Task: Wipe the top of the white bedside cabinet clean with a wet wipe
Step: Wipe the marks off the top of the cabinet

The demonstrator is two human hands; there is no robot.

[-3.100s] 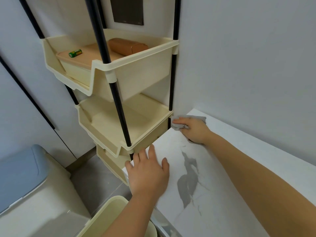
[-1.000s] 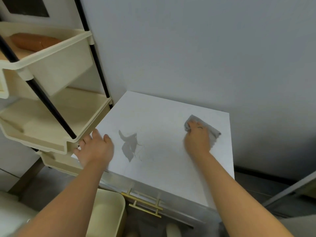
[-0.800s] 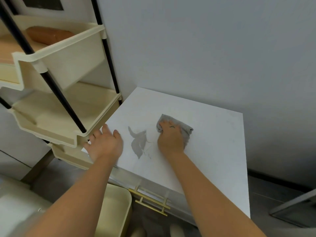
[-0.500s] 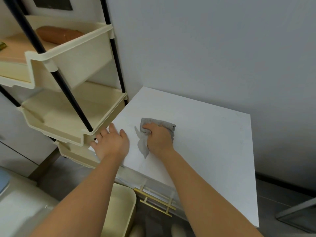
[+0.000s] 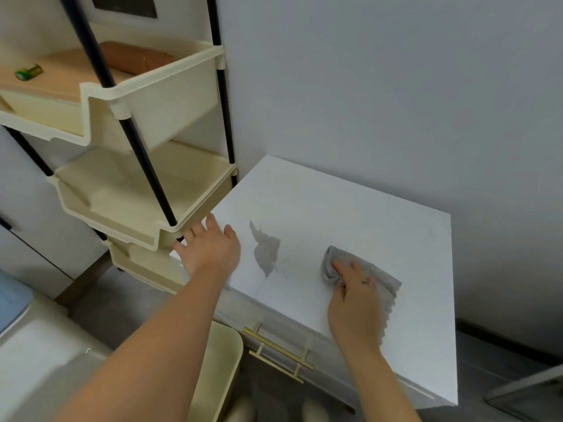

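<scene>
The white bedside cabinet [image 5: 350,208] stands against the grey wall, its flat top facing me. A dark grey mark [image 5: 266,249] shows on the left part of the top. My right hand [image 5: 355,300] presses a grey wet wipe [image 5: 385,284] flat on the top, right of that mark and near the front edge. My left hand [image 5: 210,249] rests palm down with fingers spread on the top's front left corner, holding nothing.
A cream tiered rack [image 5: 137,190] with black poles stands tight against the cabinet's left side. A cream bin [image 5: 224,360] sits on the floor below my left arm. A gold drawer handle [image 5: 278,351] runs along the cabinet front.
My right hand has slid the wipe from the grey mark to the right along the top. The left hand has stayed at the front left corner.
</scene>
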